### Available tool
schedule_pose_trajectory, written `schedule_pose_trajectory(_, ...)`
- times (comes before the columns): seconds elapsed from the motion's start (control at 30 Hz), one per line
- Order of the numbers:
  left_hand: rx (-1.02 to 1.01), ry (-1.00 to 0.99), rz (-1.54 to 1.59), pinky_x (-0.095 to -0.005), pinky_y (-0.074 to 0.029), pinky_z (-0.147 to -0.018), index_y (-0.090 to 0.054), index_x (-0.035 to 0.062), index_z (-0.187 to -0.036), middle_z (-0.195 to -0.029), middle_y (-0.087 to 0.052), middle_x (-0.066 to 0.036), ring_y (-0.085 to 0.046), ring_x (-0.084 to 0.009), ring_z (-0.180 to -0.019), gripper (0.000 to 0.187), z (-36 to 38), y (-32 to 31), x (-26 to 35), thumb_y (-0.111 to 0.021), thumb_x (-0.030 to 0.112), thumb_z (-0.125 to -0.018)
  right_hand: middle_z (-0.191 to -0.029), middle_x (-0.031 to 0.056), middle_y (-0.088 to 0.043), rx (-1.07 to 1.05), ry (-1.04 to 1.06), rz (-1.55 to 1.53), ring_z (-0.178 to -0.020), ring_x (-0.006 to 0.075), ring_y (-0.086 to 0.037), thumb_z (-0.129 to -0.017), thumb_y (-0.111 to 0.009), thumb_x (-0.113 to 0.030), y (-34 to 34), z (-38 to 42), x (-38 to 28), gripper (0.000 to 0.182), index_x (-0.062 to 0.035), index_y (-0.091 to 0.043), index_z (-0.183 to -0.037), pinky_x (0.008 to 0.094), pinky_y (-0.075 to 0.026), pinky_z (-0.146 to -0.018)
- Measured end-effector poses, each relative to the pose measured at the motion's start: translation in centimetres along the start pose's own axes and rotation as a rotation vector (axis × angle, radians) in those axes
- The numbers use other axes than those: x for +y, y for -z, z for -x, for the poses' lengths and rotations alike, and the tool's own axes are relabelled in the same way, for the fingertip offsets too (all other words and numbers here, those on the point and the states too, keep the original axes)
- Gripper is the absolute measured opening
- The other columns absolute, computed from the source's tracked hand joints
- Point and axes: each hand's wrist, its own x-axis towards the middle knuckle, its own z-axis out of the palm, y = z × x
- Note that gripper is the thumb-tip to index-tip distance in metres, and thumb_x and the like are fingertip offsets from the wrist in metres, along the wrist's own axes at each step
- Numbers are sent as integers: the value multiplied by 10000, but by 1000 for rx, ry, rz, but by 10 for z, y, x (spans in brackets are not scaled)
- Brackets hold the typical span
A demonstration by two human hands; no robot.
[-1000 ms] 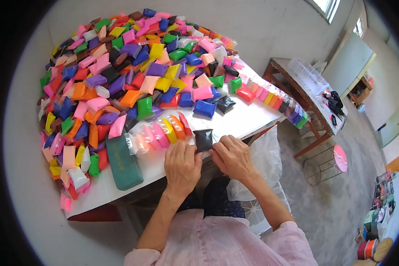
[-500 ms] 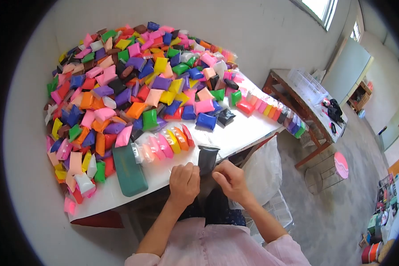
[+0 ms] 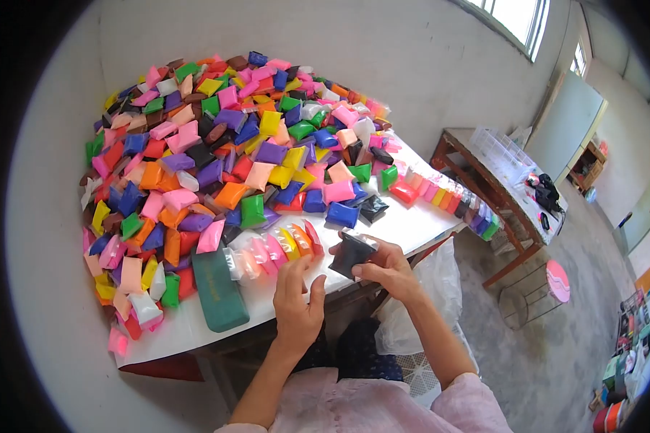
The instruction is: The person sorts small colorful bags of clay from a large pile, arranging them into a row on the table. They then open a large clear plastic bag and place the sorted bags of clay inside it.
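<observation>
My right hand (image 3: 391, 273) grips a small black packet (image 3: 352, 255) between thumb and fingers, above the near table edge. To its left is my left hand (image 3: 298, 303), holding nothing, with thumb and fingers apart. Just beyond the left hand, a row of packets in clear wrap (image 3: 273, 250) lies on the table, running from white and pink through yellow and orange to red. A dark green oblong case (image 3: 220, 292) sits left of that row.
A big heap of coloured packets (image 3: 217, 166) covers much of the white table (image 3: 404, 216). Another packet row (image 3: 448, 198) lies along the right side. A clear plastic bag (image 3: 430, 296) hangs over a white basket (image 3: 419, 372) beside my legs. A pink-topped stool (image 3: 557, 280) stands right.
The black packet has been lifted and tilted, now in my right hand, which moved up. My left hand has opened and sits away from the packet. The view shifted slightly.
</observation>
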Motion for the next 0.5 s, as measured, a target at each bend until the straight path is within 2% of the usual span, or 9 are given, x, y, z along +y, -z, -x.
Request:
schedule_pose_trajectory(0.03,-20,38,44,-327,-483,-648,-554,-24,-1241,-1047,-600,-165,-594,-251,-795,372,-2,3,5,-644,65,-892,-1266,137,-630,-5,12,24,-1014,134,-638,-796,-669,-56,2,-3,1,602,2,-508,-1373,243,-510,-807)
schedule_pose_trajectory(0.07,-38,76,87,-318,-483,-648,-551,-23,-1250,-1047,-603,-160,-595,-232,-788,379,-5,6,10,-644,67,-893,-1278,146,-623,-23,-9,-19,-1128,186,-614,-773,-651,-29,2,-2,-1,608,2,-517,-1365,314,-481,-962)
schedule_pose_trajectory(0.17,-165,233,324,-310,-480,-648,-545,-27,-1263,-1038,-609,-147,-594,-200,-756,392,-5,4,11,-645,68,-896,-1264,154,-622,-41,-38,-149,-1118,186,-612,-759,-657,-18,3,0,9,644,4,-497,-1382,336,-469,-984)
schedule_pose_trajectory(0.2,-220,290,422,-311,-479,-648,-543,-30,-1265,-1033,-610,-144,-592,-192,-744,395,-4,1,10,-646,68,-897,-1227,142,-632,-35,-21,-164,-1085,176,-618,-763,-666,-19,0,0,7,636,8,-498,-1375,323,-482,-954)
schedule_pose_trajectory(0.27,-183,313,458,-309,-480,-657,-552,-23,-1247,-1026,-613,-134,-594,-181,-735,371,2,-8,2,-643,51,-895,-1153,119,-652,-24,17,-193,-1021,155,-630,-771,-685,-22,-13,-2,-4,621,15,-499,-1362,297,-509,-895)
schedule_pose_trajectory(0.3,-164,324,477,-308,-480,-661,-556,-19,-1238,-1022,-615,-129,-595,-175,-731,359,4,-13,-2,-642,43,-895,-1109,100,-651,62,-7,-118,-975,139,-629,-778,-697,-29,-16,-1,-7,605,16,-503,-1349,280,-516,-854)
schedule_pose_trajectory(0.37,-58,256,369,-316,-487,-683,-567,-9,-1207,-1022,-614,-134,-605,-201,-760,330,4,-24,-5,-640,17,-885,-1020,61,-651,234,-58,36,-883,106,-628,-793,-720,-44,-21,1,-9,574,19,-512,-1324,246,-529,-772)
schedule_pose_trajectory(0.5,67,110,162,-332,-496,-721,-571,2,-1158,-1039,-606,-155,-618,-274,-849,299,2,-41,2,-636,-22,-867,-951,29,-640,409,47,133,-783,69,-606,-814,-739,-69,-30,1,11,524,15,-532,-1288,198,-501,-662)
